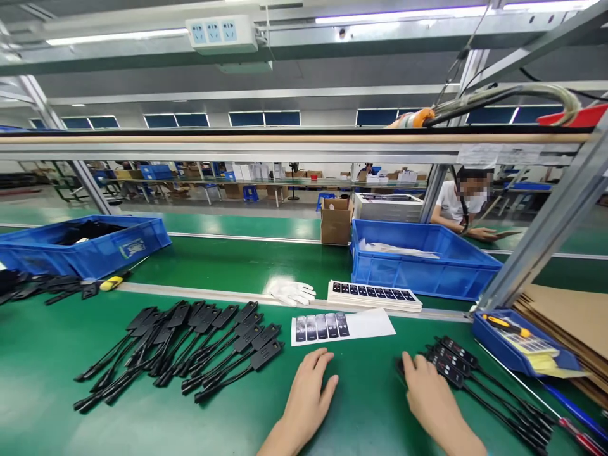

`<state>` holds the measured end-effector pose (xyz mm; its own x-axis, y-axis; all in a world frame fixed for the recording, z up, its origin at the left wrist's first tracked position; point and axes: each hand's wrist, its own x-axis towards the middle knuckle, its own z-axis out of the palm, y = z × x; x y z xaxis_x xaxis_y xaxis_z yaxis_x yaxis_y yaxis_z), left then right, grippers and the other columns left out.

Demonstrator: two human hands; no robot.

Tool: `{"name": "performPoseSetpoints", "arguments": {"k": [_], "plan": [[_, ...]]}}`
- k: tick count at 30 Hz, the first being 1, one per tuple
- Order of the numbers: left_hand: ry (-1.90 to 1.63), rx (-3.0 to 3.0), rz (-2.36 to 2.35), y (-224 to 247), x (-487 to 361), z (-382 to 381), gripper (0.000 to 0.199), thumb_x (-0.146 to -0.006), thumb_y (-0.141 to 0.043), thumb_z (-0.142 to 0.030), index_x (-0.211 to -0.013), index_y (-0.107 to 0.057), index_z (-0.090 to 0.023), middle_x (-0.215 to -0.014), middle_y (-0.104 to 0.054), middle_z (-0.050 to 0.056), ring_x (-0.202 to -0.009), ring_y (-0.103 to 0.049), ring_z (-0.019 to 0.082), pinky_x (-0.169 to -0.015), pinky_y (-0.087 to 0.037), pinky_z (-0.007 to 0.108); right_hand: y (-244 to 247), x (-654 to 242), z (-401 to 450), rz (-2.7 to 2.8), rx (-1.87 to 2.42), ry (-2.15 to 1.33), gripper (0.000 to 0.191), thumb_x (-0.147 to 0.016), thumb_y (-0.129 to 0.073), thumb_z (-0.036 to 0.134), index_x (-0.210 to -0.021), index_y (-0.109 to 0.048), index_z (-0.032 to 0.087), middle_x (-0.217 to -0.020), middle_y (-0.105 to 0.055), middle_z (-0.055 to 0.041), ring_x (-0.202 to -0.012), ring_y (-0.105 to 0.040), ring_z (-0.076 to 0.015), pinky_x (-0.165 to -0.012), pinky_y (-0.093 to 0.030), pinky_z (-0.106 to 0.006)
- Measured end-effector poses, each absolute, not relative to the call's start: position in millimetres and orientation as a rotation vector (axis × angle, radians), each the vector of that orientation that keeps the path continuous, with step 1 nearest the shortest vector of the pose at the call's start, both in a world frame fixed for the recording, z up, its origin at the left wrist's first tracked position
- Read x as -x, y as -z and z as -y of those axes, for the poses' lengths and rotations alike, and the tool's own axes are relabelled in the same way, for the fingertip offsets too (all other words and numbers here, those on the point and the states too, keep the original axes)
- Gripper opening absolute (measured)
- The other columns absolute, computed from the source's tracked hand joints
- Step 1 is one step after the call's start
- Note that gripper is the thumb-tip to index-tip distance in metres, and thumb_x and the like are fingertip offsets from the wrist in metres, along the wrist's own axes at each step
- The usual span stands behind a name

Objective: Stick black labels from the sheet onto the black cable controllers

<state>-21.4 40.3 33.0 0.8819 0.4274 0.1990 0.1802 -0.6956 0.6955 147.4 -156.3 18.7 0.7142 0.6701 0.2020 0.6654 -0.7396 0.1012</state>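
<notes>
My left hand (311, 389) hovers over or rests on the green bench below a white label sheet (368, 324), its fingers apart and nothing in it. On the right, my right hand (424, 386) has its fingertips on a black device at the left end of a group of labelled black devices (451, 361) with cables; its grip is partly hidden. Several black cabled devices without visible labels (266, 354) lie in a spread pile at the left. The label sheet bears several dark labels along its left part. Behind it lies a stack of label sheets (375, 306).
A white glove (293, 292) lies near the metal strip. Blue bins stand at the back left (99, 253) and back right (403, 275). At the right are a small blue tray (513, 364), cardboard sheets (570, 316) and a screwdriver (582, 437). A person (463, 202) sits across the bench.
</notes>
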Motion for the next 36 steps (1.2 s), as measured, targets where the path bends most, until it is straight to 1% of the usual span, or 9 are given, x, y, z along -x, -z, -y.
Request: {"name": "performPoseSetpoints", "arguments": {"k": [3,5,10,15,19,22,26,31,36], "plan": [[-0.335,-2.539,-0.553,-29,17,-51,0.049,-0.084,-0.045,-0.031,-0.131,-0.046,-0.017,-0.145,-0.037,0.013,-0.136,-0.028,0.030,-0.110,-0.027,0.052,-20,-168,162,-1.024,-2.805,-0.580,0.054,-0.068,-0.041,-0.003,-0.116,-0.061,0.010,-0.098,-0.059,-0.0222,-0.082,-0.058,-0.0353,-0.061,-0.049,-0.045],[-0.278,-2.584,-0.589,-26,13,-54,0.052,-0.084,-0.045,-0.031,-0.134,-0.043,-0.014,-0.146,-0.035,0.015,-0.138,-0.024,0.032,-0.110,-0.025,0.054,-27,-175,147,-1.186,-2.961,-0.521,0.051,-0.071,-0.041,0.001,-0.117,-0.061,0.011,-0.099,-0.058,-0.0212,-0.081,-0.057,-0.0344,-0.062,-0.048,-0.046],[-0.285,-2.621,-0.610,-23,12,-54,0.054,-0.083,-0.046,-0.029,-0.134,-0.043,-0.011,-0.142,-0.040,0.016,-0.136,-0.029,0.032,-0.111,-0.025,0.052,-39,-182,68,-1.731,-3.283,-0.190,0.034,-0.082,-0.042,0.014,-0.108,-0.065,0.014,-0.097,-0.060,-0.0118,-0.086,-0.061,-0.0250,-0.080,-0.048,-0.037],[-0.237,-2.649,-0.615,-27,14,-55,0.058,-0.081,-0.049,-0.028,-0.135,-0.042,-0.008,-0.143,-0.038,0.017,-0.134,-0.031,0.032,-0.112,-0.026,0.048,-34,-182,19,-1.871,-3.474,-0.169,0.024,-0.082,-0.047,0.023,-0.092,-0.068,0.016,-0.081,-0.060,-0.0066,-0.066,-0.061,-0.0208,-0.072,-0.050,-0.035],[-0.223,-2.633,-0.639,-30,14,-55,0.059,-0.080,-0.051,-0.025,-0.136,-0.041,-0.010,-0.143,-0.039,0.016,-0.133,-0.033,0.034,-0.111,-0.027,0.049,-36,-176,24,-1.999,-3.643,-0.187,0.022,-0.084,-0.050,0.030,-0.069,-0.064,0.025,-0.076,-0.060,-0.0050,-0.071,-0.060,-0.0225,-0.068,-0.050,-0.033],[-0.263,-2.594,-0.631,-31,13,-53,0.060,-0.078,-0.055,-0.024,-0.135,-0.044,-0.008,-0.140,-0.042,0.018,-0.131,-0.036,0.036,-0.110,-0.028,0.049,-37,-177,39,-1.895,-3.883,-0.242,0.021,-0.085,-0.051,0.039,-0.074,-0.063,0.025,-0.082,-0.062,-0.0067,-0.077,-0.060,-0.0243,-0.066,-0.050,-0.033],[-0.464,-2.594,-0.693,-41,19,-57,0.054,-0.076,-0.057,-0.016,-0.129,-0.051,-0.015,-0.132,-0.052,0.014,-0.120,-0.049,0.031,-0.102,-0.040,0.038,-34,-177,67,-1.579,-4.195,-0.271,0.029,-0.085,-0.051,0.048,-0.088,-0.059,0.020,-0.081,-0.061,-0.0057,-0.074,-0.059,-0.0228,-0.060,-0.051,-0.032],[-0.463,-2.605,-1.305,-60,40,-83,0.040,-0.079,-0.033,0.001,-0.110,-0.057,-0.006,-0.110,-0.054,0.023,-0.105,-0.053,0.038,-0.084,-0.044,0.056,-26,-156,99,-1.390,-4.442,0.277,0.032,-0.079,-0.060,0.051,-0.091,-0.060,0.021,-0.081,-0.058,-0.0017,-0.065,-0.056,-0.0170,-0.057,-0.050,-0.027],[-0.274,-2.629,-1.461,-59,53,-97,0.034,-0.077,-0.039,0.000,-0.108,-0.053,-0.002,-0.104,-0.052,0.023,-0.090,-0.059,0.035,-0.069,-0.048,0.046,-22,-134,106,-1.437,-4.440,0.557,0.028,-0.081,-0.059,0.050,-0.085,-0.058,0.022,-0.079,-0.054,0.0000,-0.063,-0.054,-0.0156,-0.057,-0.049,-0.028]]}}
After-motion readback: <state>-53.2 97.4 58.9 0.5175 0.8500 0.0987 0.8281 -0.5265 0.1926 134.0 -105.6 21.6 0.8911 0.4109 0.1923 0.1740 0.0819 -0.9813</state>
